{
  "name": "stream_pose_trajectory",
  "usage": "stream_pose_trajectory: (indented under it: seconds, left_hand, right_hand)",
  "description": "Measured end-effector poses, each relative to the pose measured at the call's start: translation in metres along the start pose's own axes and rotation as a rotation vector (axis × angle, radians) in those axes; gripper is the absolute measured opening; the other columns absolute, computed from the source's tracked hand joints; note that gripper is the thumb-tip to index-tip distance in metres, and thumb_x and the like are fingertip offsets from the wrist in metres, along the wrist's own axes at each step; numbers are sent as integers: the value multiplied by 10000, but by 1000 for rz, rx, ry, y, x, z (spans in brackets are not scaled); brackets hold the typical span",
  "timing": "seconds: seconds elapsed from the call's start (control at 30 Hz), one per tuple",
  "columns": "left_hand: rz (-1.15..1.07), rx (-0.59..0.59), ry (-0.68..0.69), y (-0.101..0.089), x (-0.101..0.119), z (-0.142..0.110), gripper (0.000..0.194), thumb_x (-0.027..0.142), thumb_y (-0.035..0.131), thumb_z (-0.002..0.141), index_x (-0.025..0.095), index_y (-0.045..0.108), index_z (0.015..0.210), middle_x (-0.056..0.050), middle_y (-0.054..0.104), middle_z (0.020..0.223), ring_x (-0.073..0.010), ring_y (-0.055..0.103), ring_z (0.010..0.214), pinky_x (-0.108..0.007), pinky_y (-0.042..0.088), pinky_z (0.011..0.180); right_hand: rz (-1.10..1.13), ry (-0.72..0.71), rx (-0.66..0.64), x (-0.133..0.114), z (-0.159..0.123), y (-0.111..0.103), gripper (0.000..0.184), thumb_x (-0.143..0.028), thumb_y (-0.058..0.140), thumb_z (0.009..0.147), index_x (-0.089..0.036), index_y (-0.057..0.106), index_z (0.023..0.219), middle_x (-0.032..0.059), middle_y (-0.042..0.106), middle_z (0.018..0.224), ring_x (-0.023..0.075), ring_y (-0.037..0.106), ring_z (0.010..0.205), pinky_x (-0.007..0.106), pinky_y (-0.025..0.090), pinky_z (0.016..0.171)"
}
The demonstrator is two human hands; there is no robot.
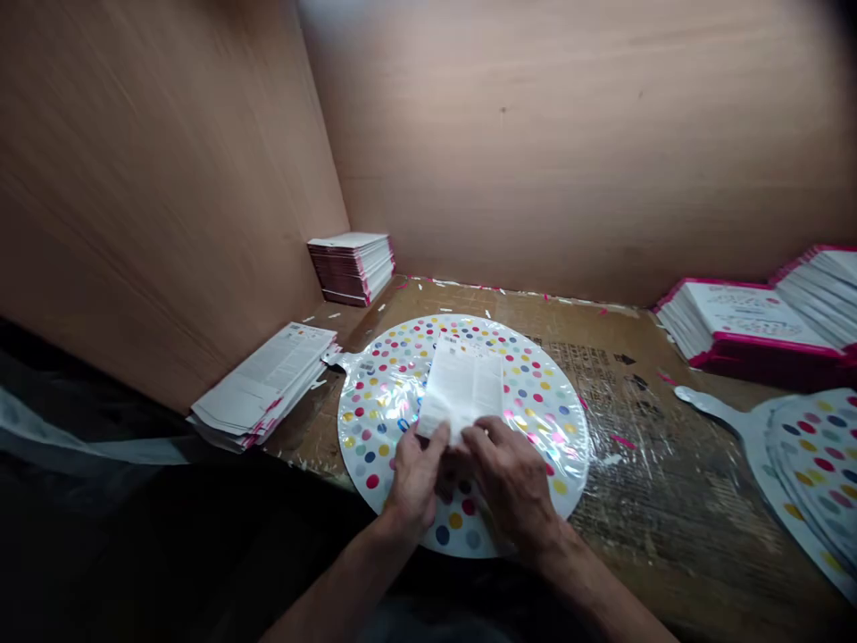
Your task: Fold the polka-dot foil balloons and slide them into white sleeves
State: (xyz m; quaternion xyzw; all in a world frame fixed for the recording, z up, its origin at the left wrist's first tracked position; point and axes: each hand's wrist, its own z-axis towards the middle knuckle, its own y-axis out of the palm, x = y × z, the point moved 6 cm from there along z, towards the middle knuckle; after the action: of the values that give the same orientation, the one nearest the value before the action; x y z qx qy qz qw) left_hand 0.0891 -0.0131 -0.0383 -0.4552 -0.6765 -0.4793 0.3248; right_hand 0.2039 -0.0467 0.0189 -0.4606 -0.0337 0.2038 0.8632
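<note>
A folded white printed leaflet (pixel 461 384) lies on a round polka-dot foil balloon (pixel 381 402) in a clear wrapper. The balloon lies flat, with its neck (pixel 341 360) pointing left. My left hand (pixel 416 473) pinches the leaflet's lower edge from the left. My right hand (pixel 509 473) grips the same edge from the right, its fingers curled over the paper. Both hands rest over the balloon's near half and hide part of it. The leaflet's lowest corner is hidden between my hands.
A stack of printed leaflets (pixel 261 386) lies to the left, with pink-edged cards (pixel 352 268) in the back corner. More pink-edged stacks (pixel 743 321) stand at the right, beside a pile of dotted balloons (pixel 817 473). Wooden walls (pixel 555 134) bound the taped cardboard surface (pixel 643 429).
</note>
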Motion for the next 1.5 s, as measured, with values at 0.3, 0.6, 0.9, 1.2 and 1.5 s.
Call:
stream_pose_trajectory:
  seconds: [0.3, 0.6, 0.9, 1.2, 1.5]
  left_hand:
    - [192, 106, 171, -44, 25, 28, 439, 544, 748, 715, 164, 681, 925, -43, 723, 808, -195, 683, 772, -269, 537, 673]
    - [329, 276, 420, -100, 194, 158, 293, 459, 560, 870, 173, 556, 802, 15, 633, 734, -100, 616, 629, -207, 473, 533]
    - [570, 290, 330, -92, 289, 271, 368, 487, 485, 905, 205, 678, 1039, -113, 721, 1041, -309, 679, 1026, -417, 558, 761]
    - [1657, 409, 184, -128, 126, 76, 446, 393, 291, 994, 168, 669, 922, -158, 720, 854, -324, 705, 849, -405, 467, 705]
    - [1621, 182, 118, -108, 85, 33, 280, 361, 475, 946, 205, 699, 885, -109, 748, 845, -282, 715, 856, -312, 432, 660]
  right_hand:
    - [276, 75, -363, -2, 64, 46, 180, -216, 535, 938, -199, 554, 760, 16, 613, 713, 137, 559, 594, 240, 359, 528]
    - [512, -390, -577, -121, 39, 115, 404, -314, 747, 755, -270, 587, 1123, -7, 699, 1030, 150, 642, 703, 241, 367, 500]
    - [202, -45, -654, -61, 131, 153, 216, -231, 437, 969, -209, 638, 893, 47, 706, 903, 170, 648, 785, 256, 370, 620]
    - [34, 26, -697, -90, 178, 169, 298, -269, 434, 990, -119, 691, 1013, 176, 721, 979, 244, 693, 888, 299, 491, 682]
    - [135, 159, -719, -119, 201, 177, 107, -83, 687, 754, -105, 741, 844, 172, 750, 888, 264, 717, 844, 318, 538, 694]
